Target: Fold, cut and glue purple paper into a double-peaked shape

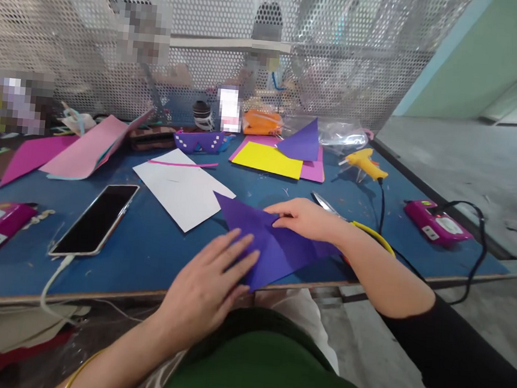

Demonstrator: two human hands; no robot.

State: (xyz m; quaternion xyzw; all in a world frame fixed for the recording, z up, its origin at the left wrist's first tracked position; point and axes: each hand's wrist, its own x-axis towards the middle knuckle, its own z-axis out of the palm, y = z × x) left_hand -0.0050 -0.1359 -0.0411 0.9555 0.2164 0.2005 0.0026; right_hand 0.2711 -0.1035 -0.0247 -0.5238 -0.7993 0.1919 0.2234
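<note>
Pressing purple paper | under left hand fingers | right hand on top

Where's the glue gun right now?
The yellow glue gun stands on the blue table toward the far right, beyond the right hand, between the stacked coloured papers and a pink device.

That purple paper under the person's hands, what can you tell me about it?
The purple paper is a thin, matte sheet, folded into pointed triangular flaps, lying flat near the front edge of the blue table. One corner points back toward the white sheet and seems to overlap its edge. The left hand presses flat on its near corner, fingers spread; the right hand rests its fingertips along the upper fold. Its right end disappears under the right forearm.
</note>
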